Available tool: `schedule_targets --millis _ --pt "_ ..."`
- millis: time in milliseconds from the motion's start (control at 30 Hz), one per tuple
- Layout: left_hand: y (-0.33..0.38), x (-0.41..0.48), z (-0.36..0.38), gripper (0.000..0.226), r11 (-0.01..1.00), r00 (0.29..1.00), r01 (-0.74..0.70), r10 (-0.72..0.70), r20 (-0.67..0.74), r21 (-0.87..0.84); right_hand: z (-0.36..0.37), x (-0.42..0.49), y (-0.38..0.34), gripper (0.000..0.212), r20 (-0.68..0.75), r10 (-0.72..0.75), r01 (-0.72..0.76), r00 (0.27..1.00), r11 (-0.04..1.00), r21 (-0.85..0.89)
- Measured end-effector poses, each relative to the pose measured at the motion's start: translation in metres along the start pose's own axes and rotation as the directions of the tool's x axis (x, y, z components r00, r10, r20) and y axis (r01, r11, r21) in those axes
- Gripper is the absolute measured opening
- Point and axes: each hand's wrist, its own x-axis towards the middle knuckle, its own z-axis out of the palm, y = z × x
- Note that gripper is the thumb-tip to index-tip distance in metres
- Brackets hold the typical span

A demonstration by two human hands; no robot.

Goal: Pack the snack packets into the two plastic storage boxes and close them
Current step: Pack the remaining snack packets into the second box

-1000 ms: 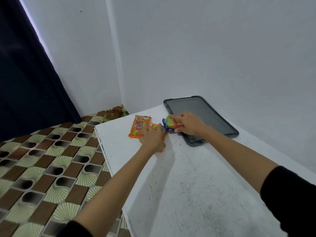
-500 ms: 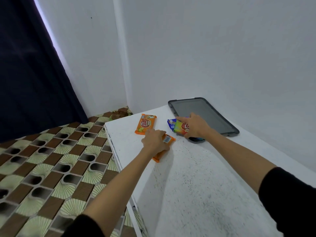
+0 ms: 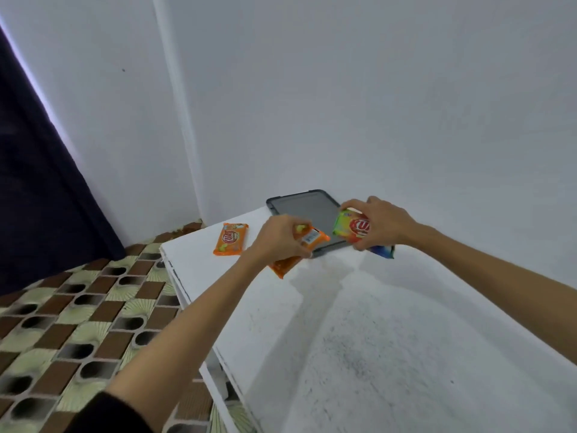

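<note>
**A packet in each grip**

My left grip holds an orange foil snack packet with a white barcode label. My right grip clasps a green, red and blue snack packet; the white lettering on its red oval logo is blurred. A second orange packet lies on the white desk.

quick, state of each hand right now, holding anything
Left hand: closed, gripping an orange packet.
Right hand: closed, gripping a green and red packet.
</note>
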Motion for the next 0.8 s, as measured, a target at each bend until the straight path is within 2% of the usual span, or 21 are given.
schedule_targets --millis 200,400,500,600,800 --pt "0.090 -0.022 0.002 0.064 0.961 0.962 -0.273 0.274 0.015 -0.038 -0.041 -0.108 0.046 0.073 -0.012 0.142 -0.142 0.990 0.990 0.001" --pt "0.175 -0.061 0.033 0.064 0.875 0.870 -0.472 0.482 0.101 -0.105 -0.075 -0.247 0.090 0.072 0.039 0.287 -0.284 0.957 0.957 -0.060" --pt "0.220 -0.093 0.051 0.064 0.790 0.766 -0.591 0.613 0.193 -0.163 -0.089 -0.329 0.103 0.071 0.057 0.355 -0.351 0.933 0.933 -0.078" --pt "0.268 -0.129 0.072 0.062 0.673 0.637 -0.691 0.739 0.218 -0.263 -0.097 -0.408 0.107 0.072 0.092 0.405 -0.396 0.910 0.912 -0.107" --pt "0.351 -0.196 0.110 0.063 0.433 0.364 -0.777 0.901 0.235 -0.456 -0.091 -0.527 0.115 0.073 0.253 0.473 -0.460 0.844 0.881 -0.114"
